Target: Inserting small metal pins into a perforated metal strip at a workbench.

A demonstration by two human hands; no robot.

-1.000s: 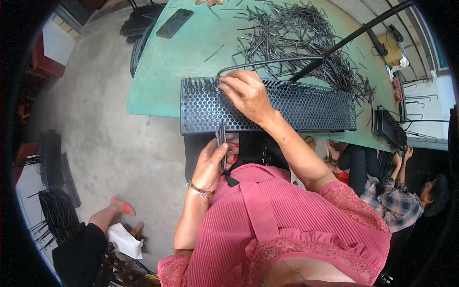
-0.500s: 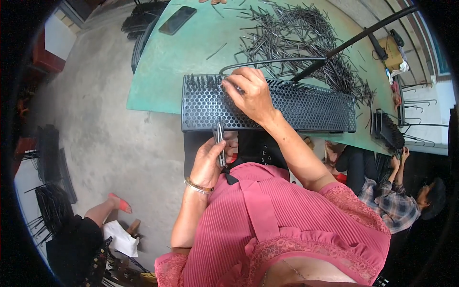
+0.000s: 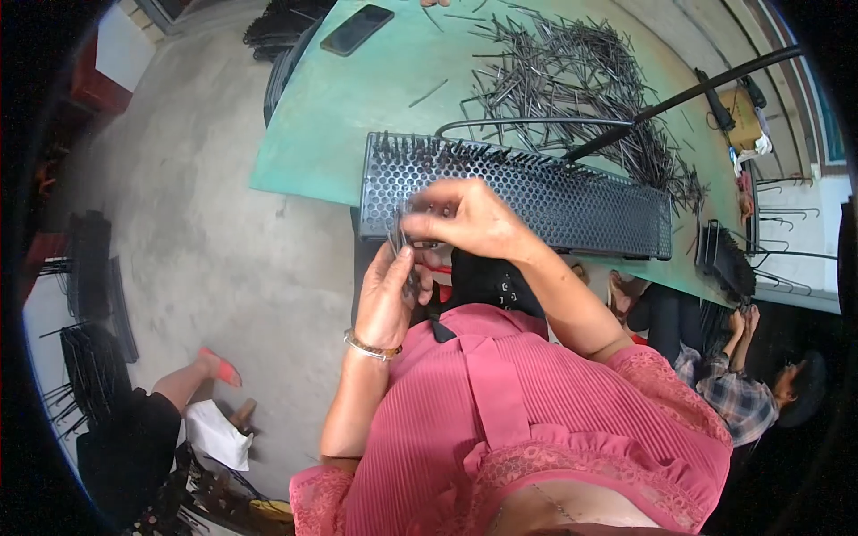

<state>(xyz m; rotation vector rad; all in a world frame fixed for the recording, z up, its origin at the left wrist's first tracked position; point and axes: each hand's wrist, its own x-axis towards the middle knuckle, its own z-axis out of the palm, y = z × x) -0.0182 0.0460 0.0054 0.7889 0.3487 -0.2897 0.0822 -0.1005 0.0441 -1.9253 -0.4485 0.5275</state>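
My left hand (image 3: 382, 299) is closed around a small bundle of thin dark rods (image 3: 398, 234), which point upward by the near left corner of a black perforated rack (image 3: 572, 210). Its wrist wears bracelets. At the top of that bundle is my right hand (image 3: 478, 219), thumb and fingers drawn together; its fingertips are smeared by motion, so what they grip is unclear. The rack is long, full of round holes, and lies along the near edge of the green table (image 3: 304, 134). Short dark rods stand up in its far row of holes.
A large heap of loose dark rods (image 3: 572, 80) covers the table's far side. A black bent bar (image 3: 697, 94) slants above it. A phone (image 3: 357, 29) lies far left. At right, another person's hands (image 3: 744, 322) work at a second rack (image 3: 722, 259). Someone's leg (image 3: 188, 380) shows lower left.
My right hand has come back from the rack's far row of rods to the bundle in my left hand. The whole view has shifted slightly.
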